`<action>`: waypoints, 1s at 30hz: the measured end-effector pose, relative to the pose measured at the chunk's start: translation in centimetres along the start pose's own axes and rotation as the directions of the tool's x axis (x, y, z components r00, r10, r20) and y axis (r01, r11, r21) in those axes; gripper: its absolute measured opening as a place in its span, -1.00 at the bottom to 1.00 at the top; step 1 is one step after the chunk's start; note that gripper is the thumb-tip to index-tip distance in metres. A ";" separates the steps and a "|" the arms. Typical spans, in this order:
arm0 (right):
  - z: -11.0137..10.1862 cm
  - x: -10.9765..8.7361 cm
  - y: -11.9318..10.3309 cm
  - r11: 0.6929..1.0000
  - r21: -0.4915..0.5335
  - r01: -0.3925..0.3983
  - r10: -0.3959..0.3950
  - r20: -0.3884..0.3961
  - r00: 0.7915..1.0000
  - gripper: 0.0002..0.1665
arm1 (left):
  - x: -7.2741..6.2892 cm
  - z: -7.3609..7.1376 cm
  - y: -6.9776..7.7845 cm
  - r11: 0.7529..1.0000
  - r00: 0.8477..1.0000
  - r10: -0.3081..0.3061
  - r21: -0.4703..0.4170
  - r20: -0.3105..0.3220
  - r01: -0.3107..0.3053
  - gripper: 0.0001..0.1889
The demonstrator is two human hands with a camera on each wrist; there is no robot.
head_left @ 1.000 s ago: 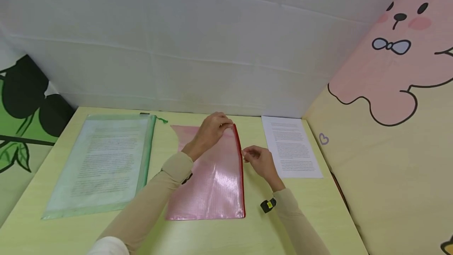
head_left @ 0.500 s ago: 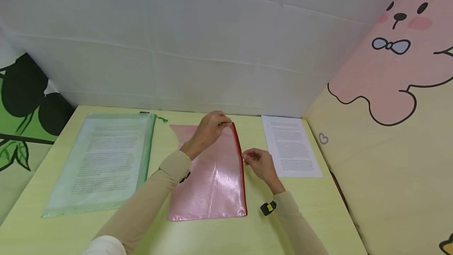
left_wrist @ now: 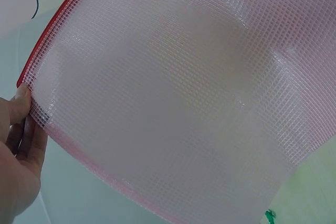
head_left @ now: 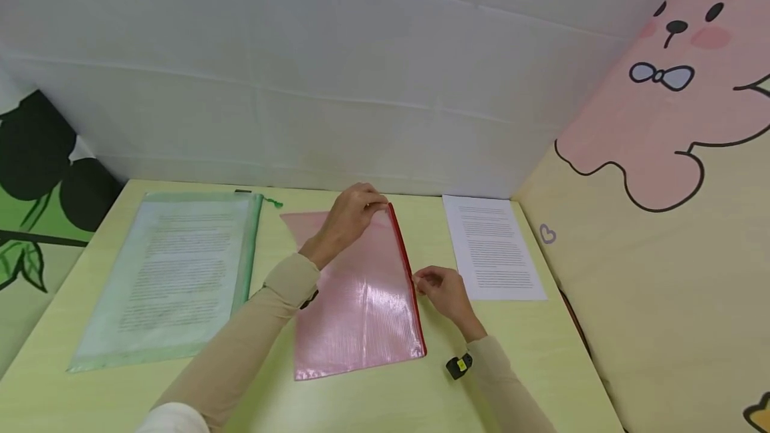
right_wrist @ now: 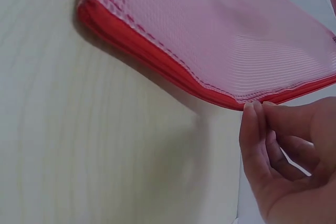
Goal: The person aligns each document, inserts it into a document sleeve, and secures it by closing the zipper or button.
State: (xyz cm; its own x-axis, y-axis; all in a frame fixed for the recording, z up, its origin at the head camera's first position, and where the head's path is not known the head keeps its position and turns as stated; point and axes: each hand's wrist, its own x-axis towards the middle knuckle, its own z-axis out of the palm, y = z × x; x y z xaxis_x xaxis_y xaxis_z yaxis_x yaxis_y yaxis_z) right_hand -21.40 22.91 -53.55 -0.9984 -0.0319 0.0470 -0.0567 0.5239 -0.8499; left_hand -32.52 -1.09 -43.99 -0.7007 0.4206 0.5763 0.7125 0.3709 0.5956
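Observation:
A pink mesh zipper pouch (head_left: 361,313) with a red zipper edge (head_left: 405,252) lies in the middle of the table, its far part raised. At its far right corner my left hand (head_left: 351,216) pinches the pouch beside the zipper's end; in the left wrist view the thumb (left_wrist: 21,103) presses it against the fingers. Midway along the red edge, my right hand (head_left: 444,291) pinches the zipper between thumb and fingertips. The right wrist view shows the zipper (right_wrist: 157,59) bending at those fingertips, with its near end low over the table. Whatever the right fingertips cover is hidden.
On the left lies a green mesh zipper pouch (head_left: 99,326) with a printed sheet inside and a green pull cord (head_left: 273,203) at its far corner. A loose printed sheet (head_left: 494,246) lies at the right. A white wall (head_left: 337,132) stands behind the table (head_left: 361,406).
My right hand has slid a little toward the near end along the red zipper. The left hand has shifted slightly left and away, and the pouch has turned slightly, its near right corner lifting.

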 end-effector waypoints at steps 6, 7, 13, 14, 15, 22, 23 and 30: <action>0.2 -0.7 0.2 0.999 -0.010 -0.030 0.030 0.003 1.000 -0.94 | 0.1 -0.2 -0.3 1.000 1.000 0.009 0.001 0.001 -0.009 -0.91; 0.2 -0.8 0.2 0.999 -0.012 -0.029 0.029 0.004 1.000 -0.94 | 0.2 -0.2 -0.4 1.000 1.000 0.013 -0.001 -0.001 -0.013 -0.91; 0.3 -1.5 0.0 1.000 -0.009 -0.027 0.027 0.010 1.000 -0.95 | 0.4 -0.7 -0.7 0.999 0.999 0.035 -0.009 -0.009 -0.035 -0.90; 0.3 -1.7 -0.1 1.000 -0.010 -0.028 0.028 0.013 1.000 -0.95 | 0.5 -0.7 -0.8 0.999 0.999 0.036 -0.007 -0.010 -0.036 -0.90; 0.3 -1.8 -0.1 1.000 -0.011 -0.027 0.028 0.016 0.999 -0.95 | 0.6 -0.8 -0.9 0.999 0.999 0.036 -0.004 -0.011 -0.036 -0.90; 0.3 -2.4 0.4 0.998 -0.039 -0.052 0.052 0.006 0.999 -0.96 | 1.2 -1.1 -1.3 0.999 0.999 0.049 0.000 -0.014 -0.049 -0.91; 0.3 -2.4 0.5 0.998 -0.041 -0.055 0.055 0.004 0.998 -0.95 | 1.3 -1.2 -1.3 0.999 0.999 0.051 0.000 -0.018 -0.051 -0.91; 0.3 -3.3 0.7 0.995 -0.034 -0.092 0.092 0.013 0.996 -0.95 | 2.0 -1.8 -1.4 0.998 0.998 0.056 0.015 -0.022 -0.056 -0.91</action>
State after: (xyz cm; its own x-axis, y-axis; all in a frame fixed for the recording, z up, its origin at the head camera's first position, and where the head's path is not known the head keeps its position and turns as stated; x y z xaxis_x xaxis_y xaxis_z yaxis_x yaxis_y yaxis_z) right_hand -18.18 23.12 -54.44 -0.9992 0.0058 -0.0383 0.0351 0.5531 -0.8324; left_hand -35.00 -2.25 -42.73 -0.6601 0.4228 0.6208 0.7511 0.3591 0.5540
